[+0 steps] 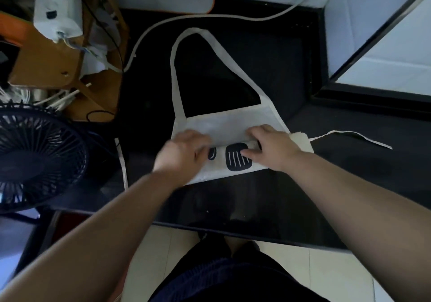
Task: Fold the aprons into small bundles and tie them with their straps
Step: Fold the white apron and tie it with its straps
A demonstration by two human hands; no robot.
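Apron lies mid-table, partly rolled. Right hand pinches the roll. Left hand rests on it, blurred; grip cannot be told.

Risk: the thin, limp off-white cloth may unroll under uneven pressure. The waist strap, trailing at 3 o'clock, could get caught in. Neck loop, at 12 o'clock, is flat tape.

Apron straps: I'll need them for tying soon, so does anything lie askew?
Yes: the apron lies slanted to the table edge, its left strap runs off toward the near edge, and its right strap trails loosely rightward.
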